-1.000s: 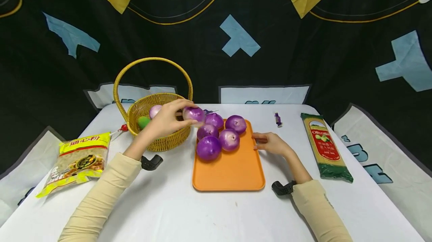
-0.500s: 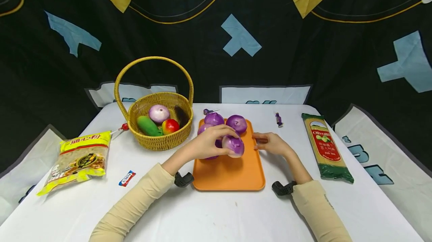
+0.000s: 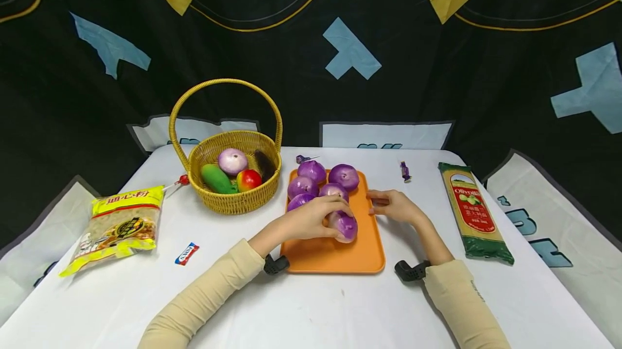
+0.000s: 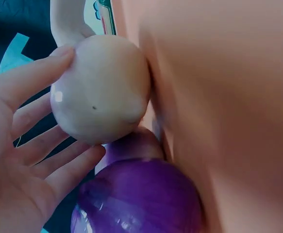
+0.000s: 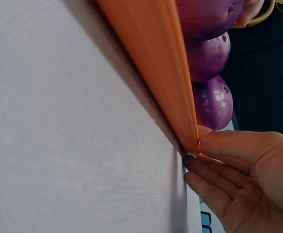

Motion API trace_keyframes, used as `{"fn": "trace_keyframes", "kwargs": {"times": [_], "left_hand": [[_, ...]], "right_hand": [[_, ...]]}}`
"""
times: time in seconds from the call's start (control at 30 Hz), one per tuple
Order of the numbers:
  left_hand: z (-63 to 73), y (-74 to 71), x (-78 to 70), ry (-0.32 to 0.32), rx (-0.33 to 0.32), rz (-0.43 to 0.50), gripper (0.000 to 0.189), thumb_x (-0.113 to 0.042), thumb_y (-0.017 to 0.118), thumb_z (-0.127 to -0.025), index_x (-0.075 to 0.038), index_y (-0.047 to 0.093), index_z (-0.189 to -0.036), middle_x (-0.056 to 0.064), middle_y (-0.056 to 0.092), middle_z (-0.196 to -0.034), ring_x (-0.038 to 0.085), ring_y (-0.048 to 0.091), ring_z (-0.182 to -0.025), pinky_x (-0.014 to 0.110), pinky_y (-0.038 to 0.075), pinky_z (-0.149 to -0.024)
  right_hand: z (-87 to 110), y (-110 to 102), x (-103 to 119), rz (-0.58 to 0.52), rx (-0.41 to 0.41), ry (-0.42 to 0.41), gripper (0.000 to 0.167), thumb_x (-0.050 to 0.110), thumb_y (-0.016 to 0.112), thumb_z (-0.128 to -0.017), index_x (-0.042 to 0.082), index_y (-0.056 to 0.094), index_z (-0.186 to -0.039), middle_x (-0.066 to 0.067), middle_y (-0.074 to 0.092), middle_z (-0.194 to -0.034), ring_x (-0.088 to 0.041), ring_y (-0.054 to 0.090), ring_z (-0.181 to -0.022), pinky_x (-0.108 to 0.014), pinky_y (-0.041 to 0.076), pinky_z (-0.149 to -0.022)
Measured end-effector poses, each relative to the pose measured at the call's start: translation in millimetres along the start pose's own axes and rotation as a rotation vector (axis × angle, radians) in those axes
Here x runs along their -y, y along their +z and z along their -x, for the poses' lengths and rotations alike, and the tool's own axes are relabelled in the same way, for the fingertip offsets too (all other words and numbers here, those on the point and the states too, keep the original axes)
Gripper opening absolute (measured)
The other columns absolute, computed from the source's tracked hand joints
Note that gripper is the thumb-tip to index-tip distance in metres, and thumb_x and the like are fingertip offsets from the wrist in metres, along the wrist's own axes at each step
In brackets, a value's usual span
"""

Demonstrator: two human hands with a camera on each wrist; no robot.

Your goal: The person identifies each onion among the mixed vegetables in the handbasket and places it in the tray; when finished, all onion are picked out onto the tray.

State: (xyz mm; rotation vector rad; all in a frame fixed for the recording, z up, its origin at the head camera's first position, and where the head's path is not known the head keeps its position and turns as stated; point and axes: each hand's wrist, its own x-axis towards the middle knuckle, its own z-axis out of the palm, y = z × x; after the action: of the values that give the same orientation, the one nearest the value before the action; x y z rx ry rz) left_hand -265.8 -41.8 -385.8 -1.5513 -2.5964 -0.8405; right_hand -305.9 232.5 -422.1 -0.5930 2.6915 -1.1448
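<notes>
My left hand holds a purple onion between thumb and fingers, low over the orange tray. In the left wrist view the pale underside of this onion faces the camera, with another purple onion close beside it. Several onions sit together on the back part of the tray, among them one at the back right; my left hand partly hides others. At the tray's right edge, my right hand grips the rim with thumb above and fingers against the outside, seen closely in the right wrist view.
Behind on the left, a wicker basket holds an onion, a cucumber-like green item, a red-yellow fruit and something dark. A yellow noodle bag, small candy and lollipop lie left. A pasta pack and wrapped candy lie right.
My left hand has carried the onion from beside the basket rightward over the tray, then down toward its front part. My right hand stays at the tray's edge.
</notes>
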Motion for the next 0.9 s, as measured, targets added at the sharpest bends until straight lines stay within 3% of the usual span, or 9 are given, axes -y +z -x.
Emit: {"fn": "trace_keyframes", "kwargs": {"times": [0.2,0.33,0.47,0.57,0.7,0.9], "left_hand": [[2.9,-8.9,-1.8,-0.02,0.04,-0.041,0.05,-0.025,0.077,-0.083,-0.011,0.059,-0.127,0.002,0.057,-0.127,0.017,0.05,-0.121,0.027,0.042,-0.102],[7.5,-26.7,-2.1,-0.011,0.043,-0.048,0.05,-0.027,0.077,-0.084,-0.009,0.06,-0.127,0.002,0.059,-0.127,0.018,0.049,-0.124,0.03,0.04,-0.105],[20.6,-58.1,2.5,-0.037,-0.048,-0.04,0.048,-0.029,0.076,-0.084,-0.012,0.062,-0.126,0.003,0.06,-0.127,0.019,0.049,-0.125,0.035,0.041,-0.105],[35.3,-85.3,8.7,-0.094,-0.116,-0.026,0.048,-0.032,0.075,-0.085,-0.015,0.061,-0.128,0.002,0.058,-0.13,0.019,0.049,-0.125,0.038,0.041,-0.105],[49.9,-125.1,15.8,-0.18,-0.128,-0.042,0.05,-0.034,0.074,-0.085,-0.018,0.059,-0.13,0.001,0.056,-0.133,0.021,0.05,-0.124,0.041,0.042,-0.103],[55.3,-182.3,36.7,-0.348,-0.126,-0.144,0.047,-0.032,0.074,-0.086,-0.016,0.06,-0.128,0.007,0.056,-0.131,0.026,0.05,-0.12,0.048,0.043,-0.101]], "right_hand": [[0.9,-0.1,-0.6,-0.004,0.002,-0.008,0.05,0.01,0.065,-0.092,-0.008,0.049,-0.135,-0.024,0.048,-0.138,-0.038,0.053,-0.121,-0.045,0.042,-0.102],[1.9,0.9,-1.2,-0.004,0.002,-0.011,0.05,0.009,0.065,-0.091,-0.009,0.048,-0.135,-0.025,0.048,-0.138,-0.038,0.053,-0.121,-0.046,0.041,-0.102],[1.9,2.0,-0.4,-0.01,0.0,-0.024,0.05,0.008,0.065,-0.091,-0.009,0.048,-0.135,-0.025,0.048,-0.138,-0.038,0.053,-0.121,-0.046,0.041,-0.102],[1.1,2.5,0.9,-0.02,0.006,-0.033,0.05,0.008,0.065,-0.091,-0.01,0.049,-0.135,-0.025,0.047,-0.138,-0.038,0.052,-0.121,-0.045,0.041,-0.102],[1.1,1.8,1.2,-0.016,0.01,-0.031,0.05,0.01,0.066,-0.091,-0.008,0.049,-0.135,-0.025,0.048,-0.138,-0.038,0.053,-0.121,-0.045,0.041,-0.103],[1.0,-0.1,-2.4,-0.023,-0.005,-0.041,0.051,0.01,0.066,-0.091,-0.009,0.048,-0.135,-0.026,0.048,-0.137,-0.038,0.053,-0.12,-0.046,0.041,-0.102]]}}
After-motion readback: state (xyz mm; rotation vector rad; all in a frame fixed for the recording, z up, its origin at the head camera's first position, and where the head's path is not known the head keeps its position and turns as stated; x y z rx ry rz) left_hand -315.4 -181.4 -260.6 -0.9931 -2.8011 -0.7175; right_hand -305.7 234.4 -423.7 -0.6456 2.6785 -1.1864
